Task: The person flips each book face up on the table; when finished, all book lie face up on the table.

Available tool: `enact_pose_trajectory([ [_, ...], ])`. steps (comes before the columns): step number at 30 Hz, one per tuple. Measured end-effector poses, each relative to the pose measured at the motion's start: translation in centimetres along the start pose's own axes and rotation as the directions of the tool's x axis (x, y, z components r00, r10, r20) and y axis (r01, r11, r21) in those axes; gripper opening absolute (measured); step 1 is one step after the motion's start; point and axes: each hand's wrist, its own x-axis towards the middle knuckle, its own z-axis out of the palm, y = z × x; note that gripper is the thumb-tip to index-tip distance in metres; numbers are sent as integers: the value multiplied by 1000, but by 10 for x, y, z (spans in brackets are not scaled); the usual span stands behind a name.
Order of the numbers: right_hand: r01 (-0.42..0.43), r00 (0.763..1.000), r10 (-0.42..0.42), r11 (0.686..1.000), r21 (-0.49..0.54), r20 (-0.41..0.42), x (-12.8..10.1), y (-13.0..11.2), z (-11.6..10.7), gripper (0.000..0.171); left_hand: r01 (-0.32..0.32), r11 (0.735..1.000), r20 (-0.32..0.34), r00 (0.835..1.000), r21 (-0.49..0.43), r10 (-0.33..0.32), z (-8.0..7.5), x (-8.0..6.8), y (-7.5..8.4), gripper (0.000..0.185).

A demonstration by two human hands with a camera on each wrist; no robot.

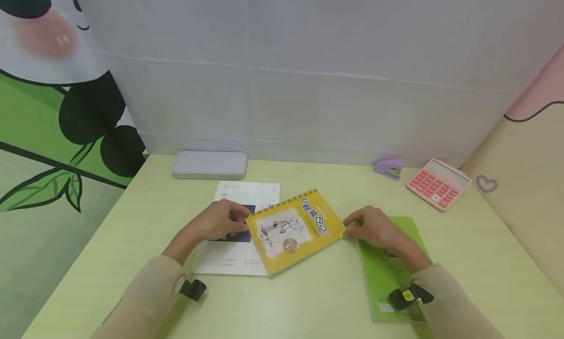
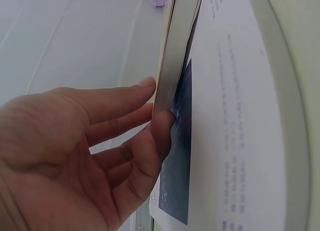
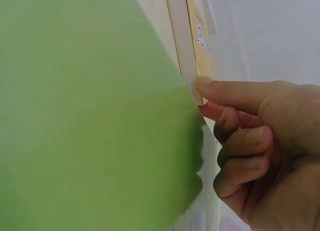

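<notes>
Hands meet at a yellow book (image 1: 294, 230) on the desk (image 1: 317, 300): the left hand (image 1: 219, 221) pinches its near-left edge, while the right hand (image 1: 374, 227) pinches its right corner between thumb and forefinger.

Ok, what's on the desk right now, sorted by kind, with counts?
Books: 3, yellow book, white book, green book
Case: 1, grey case
Stapler: 1, purple stapler
Calculator: 1, pink calculator
Total: 6
</notes>
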Motion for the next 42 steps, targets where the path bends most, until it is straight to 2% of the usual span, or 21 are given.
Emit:
enact_pose_trajectory([
  [6,-15,1000,15,1000,6,-6,4,2,-1,32,0,1000,-2,1000,-10,0,2,-1,0,37],
  [14,19,1000,-19,1000,8,-17,10,6,-2,34,1,1000,-3,1000,-25,-1,4,-2,-1,31],
  [28,-11,999,12,1000,-21,37,27,4,-11,36,-11,998,-19,1000,-59,10,9,-2,-7,29],
  [42,-65,996,64,998,13,70,42,5,-16,36,-7,997,-6,1000,-74,7,12,-5,-6,23],
])
